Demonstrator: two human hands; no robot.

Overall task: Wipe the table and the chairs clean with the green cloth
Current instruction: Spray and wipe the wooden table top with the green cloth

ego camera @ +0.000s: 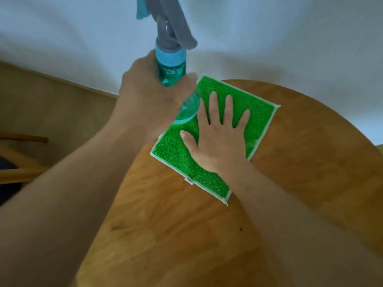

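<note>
I see my right hand (215,139) lying flat on the green cloth (219,129), fingers straight and spread, thumb out to the side, palm pressing the cloth down without curling round it. The cloth is a green rectangle with a pale border and a small white tag on its near edge; it is spread flat on the round wooden table (310,162), towards the table's far edge, with its far corner close to the rim and its long sides running slantwise across the top. My right forearm crosses the table from the near side and covers the cloth's near right part.

My left hand (149,94) is just left of the cloth, above the table's far left rim, and its fingers are wrapped tight round a spray bottle (172,67). The bottle is clear teal with a light blue collar and a grey trigger head; it is tilted, head up and away from me, and its base shows below my fist, over the cloth's far left edge. I cannot tell whether the base touches the cloth.

Left of the table, lower down, I see part of a wooden chair (22,156) with a dark seat, well apart from the cloth. Beyond the table is a white wall (269,27), and a tan floor (51,104) left of it.
</note>
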